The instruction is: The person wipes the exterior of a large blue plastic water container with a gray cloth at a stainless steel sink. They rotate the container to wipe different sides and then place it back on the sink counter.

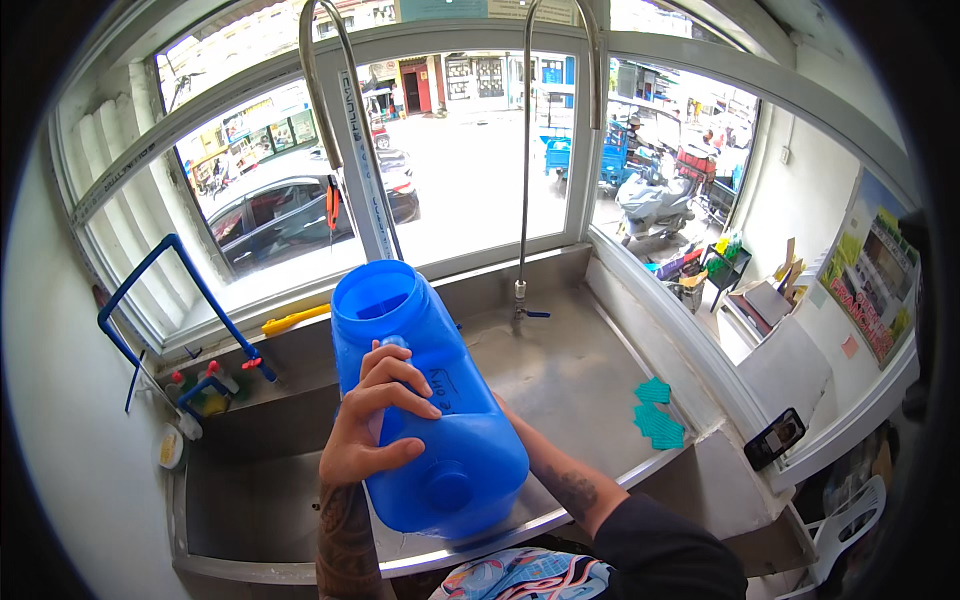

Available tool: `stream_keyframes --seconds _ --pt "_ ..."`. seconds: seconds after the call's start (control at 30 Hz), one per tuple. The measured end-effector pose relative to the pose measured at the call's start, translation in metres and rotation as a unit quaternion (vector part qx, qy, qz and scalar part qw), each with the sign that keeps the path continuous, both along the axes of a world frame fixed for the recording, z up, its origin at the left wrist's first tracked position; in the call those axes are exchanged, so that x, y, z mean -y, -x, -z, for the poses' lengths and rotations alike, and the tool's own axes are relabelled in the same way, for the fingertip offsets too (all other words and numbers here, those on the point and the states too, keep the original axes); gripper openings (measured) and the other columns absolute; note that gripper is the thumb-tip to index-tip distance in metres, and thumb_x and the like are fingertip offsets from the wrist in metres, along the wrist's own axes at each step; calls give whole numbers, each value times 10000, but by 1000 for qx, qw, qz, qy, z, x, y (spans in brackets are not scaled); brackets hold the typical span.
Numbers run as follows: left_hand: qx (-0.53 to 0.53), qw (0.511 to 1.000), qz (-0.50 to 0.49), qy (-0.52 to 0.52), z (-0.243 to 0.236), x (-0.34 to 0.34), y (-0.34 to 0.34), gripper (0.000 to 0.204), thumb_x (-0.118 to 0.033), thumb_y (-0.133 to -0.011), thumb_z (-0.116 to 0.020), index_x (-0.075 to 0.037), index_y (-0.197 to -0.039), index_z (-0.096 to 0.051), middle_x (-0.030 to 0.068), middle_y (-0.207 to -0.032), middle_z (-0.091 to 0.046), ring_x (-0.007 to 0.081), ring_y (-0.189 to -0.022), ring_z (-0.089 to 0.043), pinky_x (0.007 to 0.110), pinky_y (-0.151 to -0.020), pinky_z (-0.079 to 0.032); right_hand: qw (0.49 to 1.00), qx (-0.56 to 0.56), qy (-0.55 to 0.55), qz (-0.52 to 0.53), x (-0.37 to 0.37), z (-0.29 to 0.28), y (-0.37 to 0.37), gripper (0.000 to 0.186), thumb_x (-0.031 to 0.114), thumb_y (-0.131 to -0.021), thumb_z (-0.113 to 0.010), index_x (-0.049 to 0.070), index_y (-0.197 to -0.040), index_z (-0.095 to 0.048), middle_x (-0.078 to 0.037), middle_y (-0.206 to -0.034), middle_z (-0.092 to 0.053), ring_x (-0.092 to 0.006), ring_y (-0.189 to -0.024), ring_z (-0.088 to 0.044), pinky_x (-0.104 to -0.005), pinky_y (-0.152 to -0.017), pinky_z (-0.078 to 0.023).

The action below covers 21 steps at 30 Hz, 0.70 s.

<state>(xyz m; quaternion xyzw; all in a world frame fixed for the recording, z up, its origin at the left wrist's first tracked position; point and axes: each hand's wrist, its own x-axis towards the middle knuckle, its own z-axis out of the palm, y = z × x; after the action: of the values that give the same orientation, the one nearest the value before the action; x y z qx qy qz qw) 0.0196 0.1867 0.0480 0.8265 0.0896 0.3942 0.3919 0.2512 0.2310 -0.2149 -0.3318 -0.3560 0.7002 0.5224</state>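
A big blue plastic water jug (455, 445) leans tilted over the front of the steel sink, its wide open mouth (372, 292) toward the window. My left hand (378, 415) is closed round the handle on its upper side, the fingers over the grip and the thumb apart on the jug's wall. From the lower right my right forearm (560, 475) reaches to the jug's far right side. The jug hides that hand, so its fingers do not show. Dark handwriting marks the jug's side.
Steel basins (255, 505) lie left and right of the jug. A thin tap pipe (522, 200) with a blue lever rises at the back. Blue piping (205, 290) stands left, near a yellow-handled tool (295, 320). Teal ribbed pieces (658, 415) and a phone (775, 438) are at right.
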Motion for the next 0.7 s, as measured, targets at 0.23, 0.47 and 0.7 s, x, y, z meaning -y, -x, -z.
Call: stream_keyframes --seconds 0.23,0.47,0.7 --pt "26 1000 3 2 2 2 2 305 -395 -801 -724 -120 -918 -785 47 -1077 -646 306 -1346 -405 551 -1219 -51 964 54 78 247 145 -21 20 545 442 -1078 -428 13 -1387 -560 -122 -1217 -659 -187 -1091 -625 -305 -988 -476" --pt "23 1000 2 -1 -1 2 -1 321 -397 -898 -662 -104 -926 -790 56 -1075 -658 300 -1343 -414 545 -1219 -64 902 130 -303 279 166 -151 25 629 493 -1080 -415 -36 -1402 -522 -213 -1440 -536 -243 -1345 -498 -356 -1146 -353" --pt "18 999 10 -33 -1 2 -7 281 -288 -997 -576 -66 -976 -746 49 -1123 -637 282 -1314 -414 466 -1178 -185 639 537 -536 127 196 -258 44 539 481 -949 -643 93 -1321 -606 -163 -1386 -580 -330 -1336 -539 -475 -1115 -407"
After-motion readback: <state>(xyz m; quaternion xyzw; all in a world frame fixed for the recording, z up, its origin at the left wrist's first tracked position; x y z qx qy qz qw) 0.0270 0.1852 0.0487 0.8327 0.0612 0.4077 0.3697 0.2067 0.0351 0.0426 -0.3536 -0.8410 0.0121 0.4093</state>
